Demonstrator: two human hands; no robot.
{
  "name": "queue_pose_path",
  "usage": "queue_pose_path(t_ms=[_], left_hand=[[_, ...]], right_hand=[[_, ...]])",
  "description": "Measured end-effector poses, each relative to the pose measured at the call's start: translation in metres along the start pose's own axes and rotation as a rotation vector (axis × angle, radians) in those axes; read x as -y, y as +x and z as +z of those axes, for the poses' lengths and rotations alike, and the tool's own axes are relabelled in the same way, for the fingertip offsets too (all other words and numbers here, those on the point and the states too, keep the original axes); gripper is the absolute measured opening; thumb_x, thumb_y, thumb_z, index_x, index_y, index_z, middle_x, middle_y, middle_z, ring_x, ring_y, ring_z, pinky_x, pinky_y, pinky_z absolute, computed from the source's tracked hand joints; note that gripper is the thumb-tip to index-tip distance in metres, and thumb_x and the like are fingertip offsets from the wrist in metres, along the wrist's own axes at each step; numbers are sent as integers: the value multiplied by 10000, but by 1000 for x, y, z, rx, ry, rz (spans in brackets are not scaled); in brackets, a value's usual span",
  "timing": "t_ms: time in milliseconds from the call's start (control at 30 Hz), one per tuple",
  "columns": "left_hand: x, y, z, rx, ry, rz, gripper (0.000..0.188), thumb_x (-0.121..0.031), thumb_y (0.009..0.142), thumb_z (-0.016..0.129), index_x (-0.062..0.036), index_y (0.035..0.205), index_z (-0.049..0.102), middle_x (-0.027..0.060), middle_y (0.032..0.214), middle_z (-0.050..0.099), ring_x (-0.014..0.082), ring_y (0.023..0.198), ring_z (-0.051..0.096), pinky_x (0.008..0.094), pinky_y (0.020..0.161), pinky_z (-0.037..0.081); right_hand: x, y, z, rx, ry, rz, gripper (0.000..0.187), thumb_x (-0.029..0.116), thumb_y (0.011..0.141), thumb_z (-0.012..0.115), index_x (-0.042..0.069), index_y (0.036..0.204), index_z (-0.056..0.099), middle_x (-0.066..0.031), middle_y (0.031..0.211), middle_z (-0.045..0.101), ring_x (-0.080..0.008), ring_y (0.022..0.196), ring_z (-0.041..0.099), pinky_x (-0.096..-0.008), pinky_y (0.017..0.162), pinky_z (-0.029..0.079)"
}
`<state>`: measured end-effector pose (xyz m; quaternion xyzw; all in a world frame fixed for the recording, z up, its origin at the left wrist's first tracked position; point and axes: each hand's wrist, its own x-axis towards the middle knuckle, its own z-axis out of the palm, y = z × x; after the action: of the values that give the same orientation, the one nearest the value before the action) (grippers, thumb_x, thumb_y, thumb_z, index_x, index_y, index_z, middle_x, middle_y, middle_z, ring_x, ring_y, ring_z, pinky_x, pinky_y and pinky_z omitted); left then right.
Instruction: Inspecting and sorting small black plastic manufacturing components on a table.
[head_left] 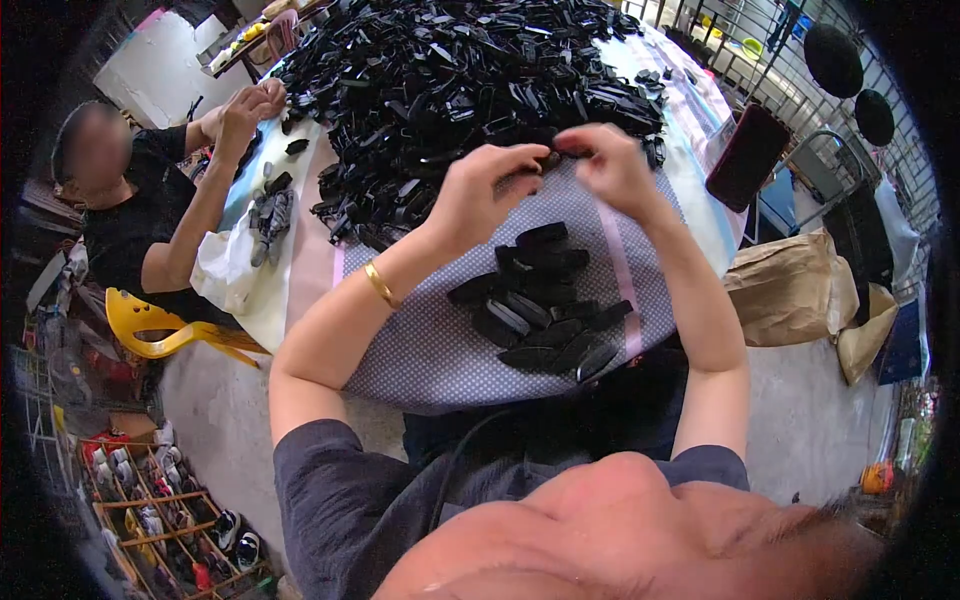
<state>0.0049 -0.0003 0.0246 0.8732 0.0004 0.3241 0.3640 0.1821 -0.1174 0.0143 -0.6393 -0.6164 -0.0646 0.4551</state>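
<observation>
A big heap of glossy black elongated pieces (450,80) covers the far part of the round table. At its near edge, my left hand (485,195) and my right hand (615,175) face each other with bent fingers. Between their fingertips is a small dark piece (550,158), gripped from both sides; its exact kind cannot be made out against the heap. Nearer to me, between my forearms, lies a smaller pile of black pieces (545,300) on the dotted tablecloth (410,360). Several of these are long and narrow with pointed ends.
At the left a person (135,200) handles pieces at the heap's edge, beside a white bag (225,270) and a yellow chair (140,325). A dark red phone-like slab (748,157) stands at the table's right edge. Brown paper bags (790,290) sit right; a shoe rack (165,510) stands lower left.
</observation>
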Motion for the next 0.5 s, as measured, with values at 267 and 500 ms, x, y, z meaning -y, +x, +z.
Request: queue_pose_path(t_ms=[267,500], left_hand=[[3,-18,33,490,-98,54,346,-225,856,531,-60,1161,529,159,1208,498,305,1145,447,380,968,358],[-9,-31,33,575,-102,125,356,-268,890,472,-68,1183,510,163,1274,435,318,1160,427,381,982,338]], right_hand=[[-100,-7,-7,-205,-559,133,465,218,779,591,-6,1174,488,-229,1166,501,-367,1090,468,-386,951,356],[-22,-12,28,-127,-445,111,367,180,800,589,26,1126,522,-213,1194,485,-370,1084,478,-392,917,392]])
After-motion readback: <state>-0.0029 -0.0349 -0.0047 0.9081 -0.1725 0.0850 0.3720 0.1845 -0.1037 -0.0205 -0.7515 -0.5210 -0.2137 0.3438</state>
